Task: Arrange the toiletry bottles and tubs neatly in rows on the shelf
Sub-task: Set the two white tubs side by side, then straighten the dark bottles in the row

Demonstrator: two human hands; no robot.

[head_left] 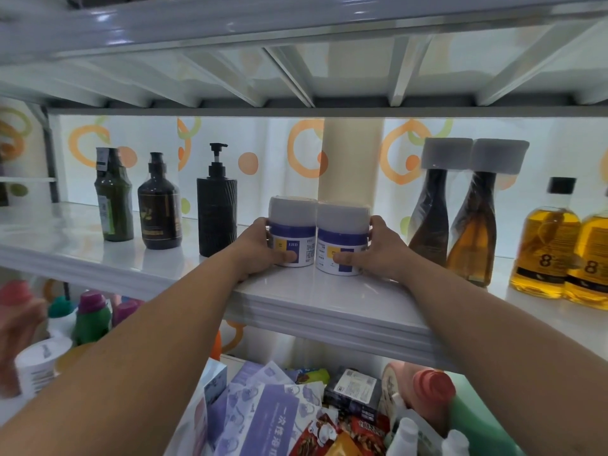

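Both bare forearms reach up and forward over the front edge of the shelf (pixel 329 311). The left hand (pixel 260 250) curls around the left tub (pixel 291 232), thumb on its label. The right hand (pixel 375 250) wraps the right tub (pixel 342 240) likewise, thumb in front.

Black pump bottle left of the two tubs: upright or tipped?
Upright. The black pump bottle stands on its base on the shelf, pump head pointing straight up, clear of the left hand gripping the nearer tub.
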